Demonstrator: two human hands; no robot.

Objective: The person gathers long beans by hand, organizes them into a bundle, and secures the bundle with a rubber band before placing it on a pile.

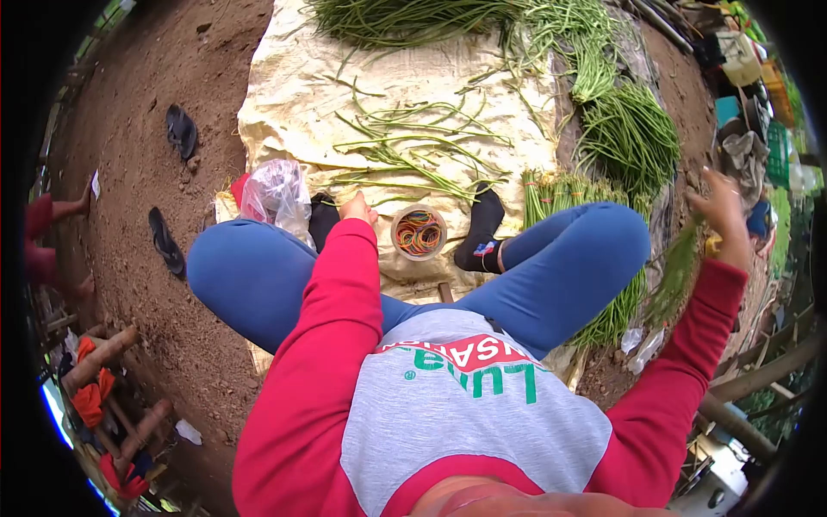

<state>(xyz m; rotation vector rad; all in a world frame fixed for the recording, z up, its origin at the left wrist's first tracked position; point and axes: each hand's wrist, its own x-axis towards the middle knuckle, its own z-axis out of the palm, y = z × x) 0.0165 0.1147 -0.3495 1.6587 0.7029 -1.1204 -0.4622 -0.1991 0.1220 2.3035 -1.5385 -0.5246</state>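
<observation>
My left hand (357, 209) is closed over the pale sheet, left of a round tub (419, 233) of coloured rubber bands. Anything between its fingers is too small to make out. Out at the far right, my right hand (722, 202) has its fingers apart. A blurred green bundle (676, 271) hangs just below and beside its palm. Loose long green beans (413, 142) lie scattered on the sheet beyond the tub. Banded bundles (560, 191) lie beyond my right knee.
A large bean pile (413, 19) covers the sheet's far edge, with more beans (629, 133) at right. A clear plastic bag (277, 196) sits near my left foot. Sandals (181, 131) lie on the soil at left. Another person's leg (69, 208) shows at the left edge.
</observation>
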